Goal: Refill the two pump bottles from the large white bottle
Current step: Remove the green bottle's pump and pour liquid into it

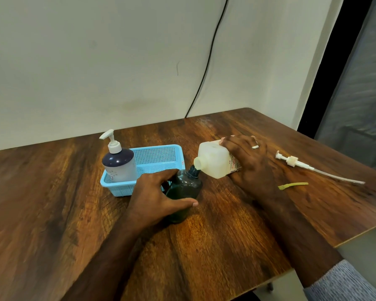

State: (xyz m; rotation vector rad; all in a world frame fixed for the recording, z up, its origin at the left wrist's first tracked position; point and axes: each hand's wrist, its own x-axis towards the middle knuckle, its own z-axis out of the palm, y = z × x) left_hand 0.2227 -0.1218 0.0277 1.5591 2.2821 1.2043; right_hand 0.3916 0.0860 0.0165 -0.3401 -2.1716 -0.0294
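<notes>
Nearest, toward the middle of the wooden table (204, 246), the left hand (159, 198) wraps around a dark pump bottle (183, 192) that stands with its pump removed and its neck open; thumb on the near side, fingers curled round the far side. What is inside cannot be told through the dark plastic. Just beyond, the right hand (248, 161) grips the large white bottle (215, 159) from above, tipped almost flat so its open spout meets the dark bottle's neck. Its red-printed label is mostly covered by the palm and unreadable. A ring (255, 147) sits on one finger. Toward the right edge lie a small yellow-green strip (293, 185) and, farther back, the loose white pump head (291, 161) with its long tube. Behind the left hand, a blue mesh basket (159, 157) holds a second pump bottle (118, 165), upright in its left end, pump fitted, dark top over a pale body.
</notes>
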